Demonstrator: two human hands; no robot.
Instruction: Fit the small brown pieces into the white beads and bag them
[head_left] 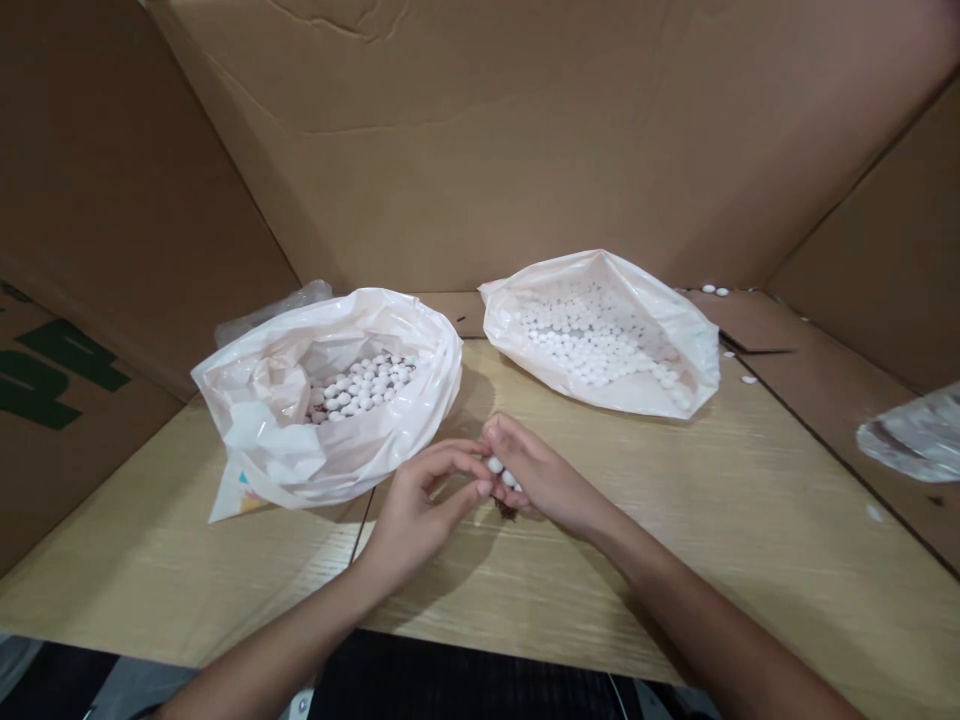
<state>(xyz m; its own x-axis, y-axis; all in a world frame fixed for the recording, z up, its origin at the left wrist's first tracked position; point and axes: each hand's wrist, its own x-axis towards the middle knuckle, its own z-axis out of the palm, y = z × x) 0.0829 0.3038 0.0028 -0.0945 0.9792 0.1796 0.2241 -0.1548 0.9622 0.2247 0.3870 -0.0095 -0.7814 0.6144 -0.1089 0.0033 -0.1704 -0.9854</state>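
Several small white balls (509, 478) lie in the cupped fingers of my right hand (551, 485), over the middle of the table. My left hand (420, 500) meets it from the left, thumb and fingertips drawn together right beside the balls; what they pinch, if anything, is hidden. Just below the right fingers shows a little clump of dark brown bits (505, 510). To the left stands an open white plastic bag (255, 430) with many white balls and some brown bits inside. Behind my right hand, a second white plastic bag (600, 272) lies open with many white balls in it.
Cardboard walls (480, 150) enclose the wooden table (660, 480) at the back and both sides. Two loose white balls (715, 290) rest near the back right corner. Clear plastic wrap (915, 435) lies at the right edge, and another clear plastic piece (274, 310) behind the left bag.
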